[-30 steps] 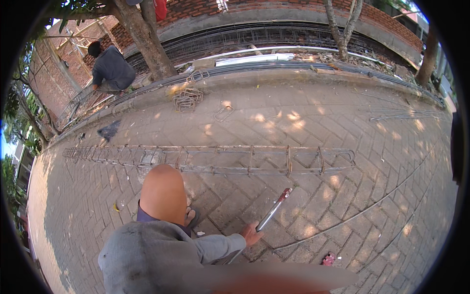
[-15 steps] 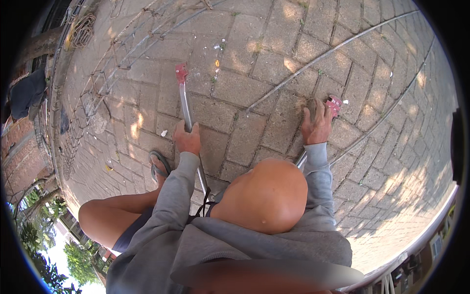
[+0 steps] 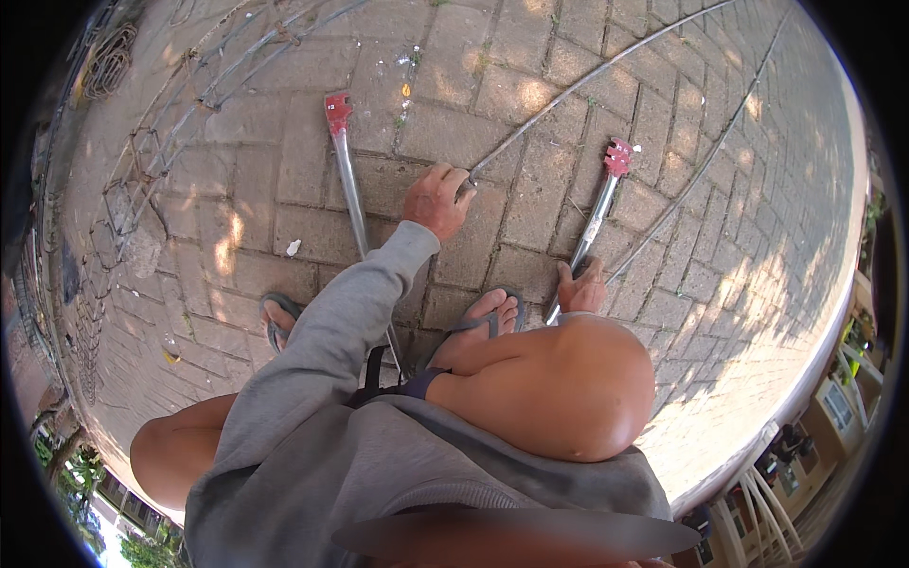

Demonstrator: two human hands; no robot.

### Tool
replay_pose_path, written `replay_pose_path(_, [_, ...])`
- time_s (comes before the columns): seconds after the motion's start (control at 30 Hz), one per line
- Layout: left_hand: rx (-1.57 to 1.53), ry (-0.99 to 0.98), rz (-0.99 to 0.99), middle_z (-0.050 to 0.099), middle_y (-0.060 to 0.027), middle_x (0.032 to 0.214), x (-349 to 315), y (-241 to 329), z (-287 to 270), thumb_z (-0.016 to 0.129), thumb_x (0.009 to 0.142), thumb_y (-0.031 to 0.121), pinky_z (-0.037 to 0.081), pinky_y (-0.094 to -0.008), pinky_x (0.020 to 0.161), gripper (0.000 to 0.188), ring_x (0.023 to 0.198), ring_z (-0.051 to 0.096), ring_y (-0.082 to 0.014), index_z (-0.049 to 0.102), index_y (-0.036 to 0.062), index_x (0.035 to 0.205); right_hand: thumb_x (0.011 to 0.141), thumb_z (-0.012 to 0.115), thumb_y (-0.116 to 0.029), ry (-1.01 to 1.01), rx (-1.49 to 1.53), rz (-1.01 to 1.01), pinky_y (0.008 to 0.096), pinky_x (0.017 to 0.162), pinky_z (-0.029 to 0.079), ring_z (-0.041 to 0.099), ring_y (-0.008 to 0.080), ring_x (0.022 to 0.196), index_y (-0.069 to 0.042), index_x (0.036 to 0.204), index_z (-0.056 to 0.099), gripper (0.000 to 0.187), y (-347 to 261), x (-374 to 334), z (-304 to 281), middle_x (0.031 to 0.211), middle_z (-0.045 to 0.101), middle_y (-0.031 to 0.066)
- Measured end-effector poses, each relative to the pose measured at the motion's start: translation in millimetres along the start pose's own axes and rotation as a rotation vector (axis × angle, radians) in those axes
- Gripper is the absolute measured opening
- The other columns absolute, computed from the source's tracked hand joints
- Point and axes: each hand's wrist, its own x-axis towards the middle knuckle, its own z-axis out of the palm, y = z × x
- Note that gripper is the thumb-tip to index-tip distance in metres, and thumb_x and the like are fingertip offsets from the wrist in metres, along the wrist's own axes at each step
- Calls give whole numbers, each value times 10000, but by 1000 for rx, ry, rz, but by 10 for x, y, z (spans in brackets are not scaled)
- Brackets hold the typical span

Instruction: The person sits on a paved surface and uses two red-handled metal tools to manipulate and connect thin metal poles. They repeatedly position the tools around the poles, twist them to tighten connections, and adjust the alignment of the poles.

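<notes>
My left hand [image 3: 437,202] is closed around the near end of a thin steel rod [image 3: 587,78], which curves away to the far right over the paving. A silver-handled bar with a notched red head [image 3: 338,114] lies to the left of that hand, its handle passing under my left forearm. Another such bar with a toothed red head [image 3: 618,157] is on the right. My right hand [image 3: 581,287] holds its silver handle, thumb and fingers around it just beyond my right knee, which hides the handle's near end.
Brick paving [image 3: 312,189] spreads all around. A tied steel-bar frame [image 3: 142,161] lies at the left, with a bundle of bent wire loops [image 3: 111,62] beyond it. A second thin rod [image 3: 705,156] runs along the right. My sandalled feet stand close to the bars.
My left hand has let go of the left bar and moved right to the rod's end. My right hand has slid back along its bar toward me. My right knee has shifted right.
</notes>
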Motion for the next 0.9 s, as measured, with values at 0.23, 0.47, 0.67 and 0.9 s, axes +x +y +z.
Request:
replay_pose_path(0.23, [-84,137,-75,711,-175,951,226,-186,33,766,889,176,555,-500,812,147,927,692,-417,735,45,949,862,768,-286,120,270,-10,513,778,546,703,428,817,53,1089,691,415,167,-37,-55,889,721,256])
replay_pose_path(0.47, [-276,69,-302,730,-209,912,346,-207,-1,745,913,182,540,-494,803,170,912,702,-419,709,16,900,974,682,-265,-324,778,-34,331,539,502,614,159,569,25,997,707,292,-105,-224,-705,703,657,74])
replay_pose_path(0.67, [-64,122,-102,702,-161,994,204,-163,64,729,929,194,538,-500,854,132,972,682,-389,692,69,941,998,674,-300,-608,694,-199,292,528,479,584,103,591,9,999,685,309,-376,-107,-1018,708,622,31])
replay_pose_path(0.9, [-79,139,-130,700,-155,1020,207,-194,111,712,936,200,535,-499,871,141,1006,671,-390,697,61,928,981,708,-360,-717,391,-353,326,554,440,555,127,622,36,1064,690,405,-399,311,-1093,723,605,36])
